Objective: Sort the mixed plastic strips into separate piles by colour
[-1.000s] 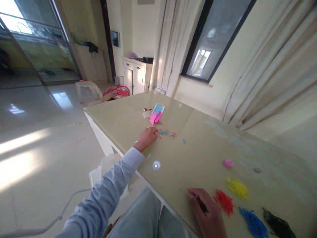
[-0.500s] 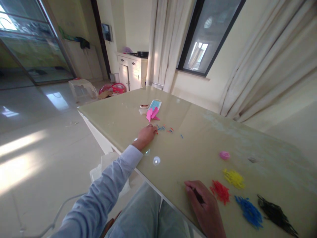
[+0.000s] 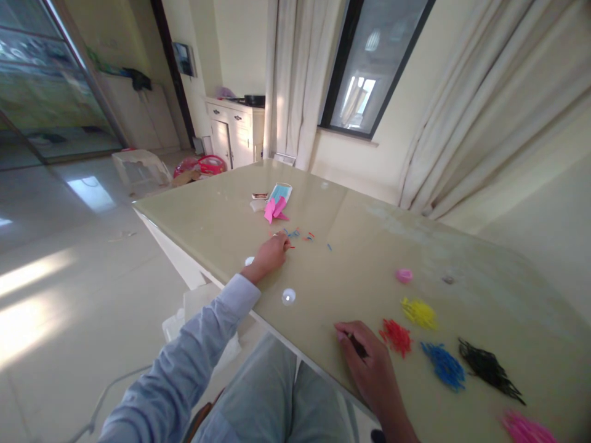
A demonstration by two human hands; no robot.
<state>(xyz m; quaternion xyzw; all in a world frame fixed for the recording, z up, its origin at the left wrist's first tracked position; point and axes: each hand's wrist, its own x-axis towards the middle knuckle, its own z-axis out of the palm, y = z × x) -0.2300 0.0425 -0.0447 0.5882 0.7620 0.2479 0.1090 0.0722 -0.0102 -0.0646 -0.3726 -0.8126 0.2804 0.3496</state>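
Observation:
My left hand point(image 3: 272, 253) reaches across the table, thumb and fingers pinching a short thin red strip point(image 3: 290, 247). Just beyond its fingers lie a few scattered blue strips point(image 3: 294, 234) and orange-red strips point(image 3: 311, 235). My right hand point(image 3: 362, 357) rests near the table's front edge with its fingers curled and thumb pressed to the forefinger; whatever it may hold is too small to make out. Right beside it is a pile of red strips point(image 3: 396, 336). Piles of yellow strips point(image 3: 419, 314), blue strips point(image 3: 444, 365) and black strips point(image 3: 490, 368) spread farther right.
Pink paper pieces point(image 3: 276, 210) lie against a blue face mask point(image 3: 280, 193) at the far side. A small round clear-white item point(image 3: 289, 297) is between my hands. A pink lump point(image 3: 404, 275) sits behind the yellow pile, and a pink pile point(image 3: 526, 427) is at lower right.
My left hand has drawn slightly back from the scattered strips, with the red strip now showing at its fingertips. The view has shifted a little, bringing the pink pile into sight.

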